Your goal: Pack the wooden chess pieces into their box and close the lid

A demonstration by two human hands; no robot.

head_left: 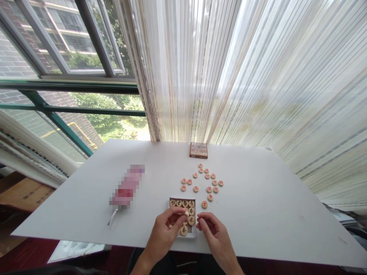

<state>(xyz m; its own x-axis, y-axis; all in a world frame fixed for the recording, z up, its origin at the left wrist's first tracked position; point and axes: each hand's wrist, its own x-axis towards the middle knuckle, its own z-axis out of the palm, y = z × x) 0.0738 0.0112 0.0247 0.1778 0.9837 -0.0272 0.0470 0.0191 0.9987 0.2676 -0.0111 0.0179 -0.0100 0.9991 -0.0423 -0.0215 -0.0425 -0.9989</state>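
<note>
Over the shallow white box (195, 229) my left hand (164, 227) pinches a round wooden xiangqi piece (186, 213) between thumb and fingertips. Inside the box lie several wooden pieces with black characters, such as the black piece (184, 230) near its front side; my left hand covers part of them. My right hand (213, 231) hovers at the box's right edge, thumb and fingers brought together; whether anything is between them is hidden. Beyond it, a red-marked piece (204, 204) is the nearest of several red pieces scattered loosely on the white table (252, 198).
At the table's far edge lies a brown printed box lid (198, 150). A blurred pink item (127, 187) with a white strap rests on the left. Sheer striped curtains (195, 76) hang behind the table, beside an open window (69, 42). A cardboard box (25, 191) stands at far left.
</note>
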